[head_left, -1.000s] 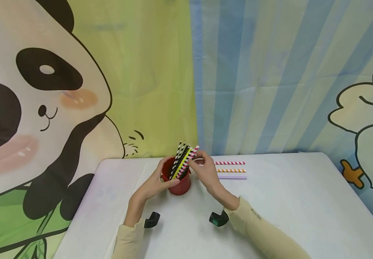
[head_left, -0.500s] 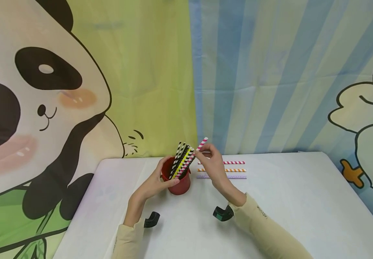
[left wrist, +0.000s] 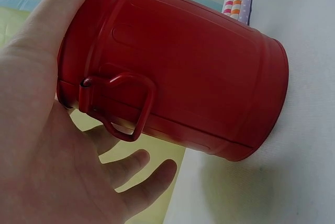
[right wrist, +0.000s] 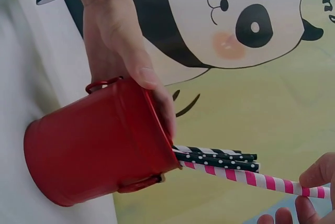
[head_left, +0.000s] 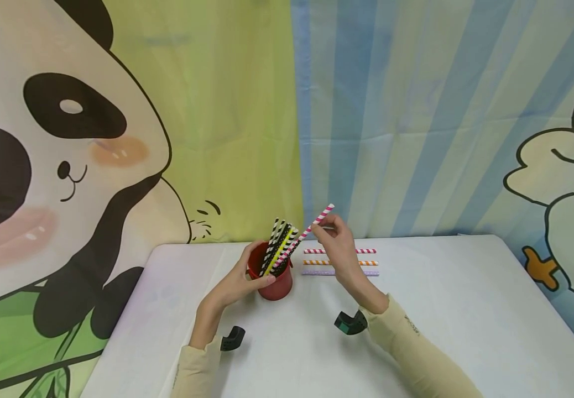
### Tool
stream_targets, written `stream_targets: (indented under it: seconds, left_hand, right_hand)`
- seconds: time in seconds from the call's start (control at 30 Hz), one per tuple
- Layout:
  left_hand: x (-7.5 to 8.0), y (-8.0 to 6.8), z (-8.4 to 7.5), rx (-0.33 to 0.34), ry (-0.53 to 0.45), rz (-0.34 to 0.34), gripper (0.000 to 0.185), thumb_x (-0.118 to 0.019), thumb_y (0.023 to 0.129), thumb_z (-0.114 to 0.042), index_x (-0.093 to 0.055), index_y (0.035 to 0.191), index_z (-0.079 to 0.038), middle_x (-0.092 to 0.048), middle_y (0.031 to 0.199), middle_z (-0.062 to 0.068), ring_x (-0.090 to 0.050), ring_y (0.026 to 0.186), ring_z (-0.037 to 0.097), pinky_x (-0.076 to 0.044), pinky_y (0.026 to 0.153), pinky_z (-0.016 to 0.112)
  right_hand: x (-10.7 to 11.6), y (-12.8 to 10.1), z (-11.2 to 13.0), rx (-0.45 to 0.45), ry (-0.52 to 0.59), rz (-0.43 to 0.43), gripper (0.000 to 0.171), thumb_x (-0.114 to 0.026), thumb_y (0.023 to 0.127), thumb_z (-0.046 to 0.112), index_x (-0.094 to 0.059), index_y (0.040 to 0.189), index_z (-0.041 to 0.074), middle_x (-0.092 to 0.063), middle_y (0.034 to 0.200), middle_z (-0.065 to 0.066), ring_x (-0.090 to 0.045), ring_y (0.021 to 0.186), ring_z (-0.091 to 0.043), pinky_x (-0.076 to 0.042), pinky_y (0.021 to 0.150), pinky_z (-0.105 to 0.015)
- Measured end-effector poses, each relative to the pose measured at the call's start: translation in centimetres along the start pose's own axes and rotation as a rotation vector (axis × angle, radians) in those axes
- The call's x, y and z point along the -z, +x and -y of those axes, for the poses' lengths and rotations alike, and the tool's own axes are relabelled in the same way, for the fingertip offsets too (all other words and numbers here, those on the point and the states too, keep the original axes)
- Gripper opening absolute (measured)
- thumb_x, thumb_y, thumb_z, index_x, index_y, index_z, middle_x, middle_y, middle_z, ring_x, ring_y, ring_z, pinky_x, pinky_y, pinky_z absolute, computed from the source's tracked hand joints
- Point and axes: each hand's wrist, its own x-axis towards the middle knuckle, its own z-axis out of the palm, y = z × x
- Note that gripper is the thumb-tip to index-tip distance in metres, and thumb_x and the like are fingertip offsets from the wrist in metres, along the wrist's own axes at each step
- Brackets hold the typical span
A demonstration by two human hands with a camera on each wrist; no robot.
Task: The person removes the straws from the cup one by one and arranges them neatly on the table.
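A red metal bucket (head_left: 276, 288) with small side handles stands on the table. My left hand (head_left: 232, 284) holds it at the rim, thumb on the near side; in the left wrist view the other fingers (left wrist: 149, 185) spread beyond it. Several paper straws lean out of the bucket: black-and-white striped straws (head_left: 273, 235), a yellow straw (head_left: 281, 253) and black dotted straws (right wrist: 220, 162). My right hand (head_left: 339, 251) pinches a pink-and-white striped straw (right wrist: 251, 178) near its upper end between thumb and fingertips. That straw slants upward, its lower end still within the bucket's mouth.
Right of the bucket three straws lie in parallel rows: a pink striped straw (head_left: 366, 251), an orange striped straw (head_left: 369, 263) and a purple dotted straw (head_left: 319, 272). Black wrist mounts (head_left: 233, 338) jut from both forearms. A printed curtain (head_left: 247, 138) rises behind the white table (head_left: 441, 309).
My right hand has moved right and slightly up, drawing the pink striped straw further out of the bucket. The left hand and the bucket have stayed in place.
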Motion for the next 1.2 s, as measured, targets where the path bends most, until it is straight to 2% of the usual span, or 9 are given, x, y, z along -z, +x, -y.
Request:
stream_targets:
  seconds: [0.1,0.23,0.33,0.47,0.6,0.77,0.9,1.03,1.2]
  left_hand:
    - [0.0,-0.4,-0.9,0.016,0.0,0.004,0.089,-0.078,0.087,-0.026,-0.021,0.156,-0.032,-0.033,0.158,0.005,-0.028,0.149,0.032,-0.022,0.119,0.063]
    - [0.0,-0.4,-1.0,0.021,0.008,0.004,0.09,-0.078,0.087,-0.029,-0.02,0.155,-0.034,-0.033,0.158,0.003,-0.028,0.15,0.031,-0.024,0.118,0.064]
    - [0.0,-0.1,-0.1,0.006,0.012,-0.001,0.09,-0.079,0.087,-0.033,-0.02,0.154,-0.038,-0.033,0.158,0.0,-0.028,0.15,0.028,-0.025,0.118,0.063]
    - [0.1,-0.1,-0.1,-0.006,0.022,0.001,0.09,-0.079,0.087,-0.034,-0.02,0.156,-0.033,-0.034,0.157,-0.001,-0.029,0.149,0.027,-0.025,0.119,0.062]
    - [0.0,-0.1,-0.2,-0.011,0.034,0.002,0.092,-0.079,0.087,-0.036,-0.02,0.157,-0.029,-0.035,0.156,-0.001,-0.031,0.148,0.027,-0.026,0.118,0.061]
    - [0.0,0.1,0.0,-0.018,0.035,0.0,0.091,-0.079,0.086,-0.038,-0.02,0.156,-0.035,-0.036,0.156,-0.003,-0.032,0.147,0.026,-0.027,0.118,0.059]
    - [0.0,0.4,0.3,-0.03,0.027,0.004,0.09,-0.079,0.086,-0.037,-0.022,0.155,-0.036,-0.037,0.155,-0.003,-0.034,0.145,0.025,-0.029,0.117,0.058]
    - [0.0,0.4,0.4,-0.03,0.016,0.01,0.089,-0.079,0.087,-0.035,-0.022,0.155,-0.035,-0.037,0.155,-0.002,-0.035,0.145,0.026,-0.03,0.117,0.058]
    - [0.1,0.2,0.4,-0.028,0.007,0.013,0.089,-0.079,0.087,-0.034,-0.022,0.155,-0.035,-0.036,0.155,-0.001,-0.034,0.145,0.026,-0.03,0.117,0.058]
  right_hand:
    - [0.4,0.1,0.2,0.006,0.002,-0.006,0.02,-0.067,0.095,0.02,-0.059,0.106,0.006,-0.06,0.11,-0.004,-0.062,0.095,-0.018,-0.05,0.083,-0.027]
    - [0.9,0.2,0.6,0.017,0.014,-0.011,0.02,-0.066,0.096,0.02,-0.059,0.107,0.005,-0.059,0.11,-0.004,-0.061,0.096,-0.02,-0.052,0.085,-0.028]
    - [1.3,0.3,0.8,0.025,0.025,-0.015,0.02,-0.066,0.096,0.02,-0.058,0.106,0.005,-0.058,0.109,-0.003,-0.061,0.095,-0.018,-0.051,0.087,-0.032]
    - [1.8,0.3,1.2,0.038,0.044,-0.017,0.018,-0.065,0.097,0.02,-0.057,0.106,0.006,-0.058,0.108,-0.002,-0.061,0.095,-0.018,-0.052,0.09,-0.037]
    - [2.4,0.4,1.6,0.037,0.073,-0.012,0.017,-0.064,0.097,0.019,-0.056,0.105,0.007,-0.057,0.107,-0.002,-0.062,0.096,-0.017,-0.053,0.089,-0.032]
    - [3.1,0.5,2.2,0.037,0.072,-0.016,0.018,-0.063,0.098,0.022,-0.055,0.106,0.007,-0.056,0.106,-0.001,-0.062,0.097,-0.015,-0.053,0.09,-0.03]
    - [3.4,0.6,2.3,0.055,0.074,-0.03,0.015,-0.063,0.098,0.018,-0.056,0.106,0.007,-0.056,0.106,-0.001,-0.062,0.094,-0.016,-0.053,0.094,-0.034]
    - [3.6,0.5,2.0,0.082,0.031,-0.017,0.014,-0.062,0.098,0.015,-0.056,0.107,0.007,-0.056,0.106,0.0,-0.061,0.094,-0.017,-0.052,0.092,-0.031]
    - [3.8,0.2,1.3,0.133,-0.101,0.025,0.018,-0.063,0.097,0.016,-0.057,0.108,0.004,-0.058,0.108,-0.003,-0.061,0.102,-0.018,-0.05,0.089,-0.025]
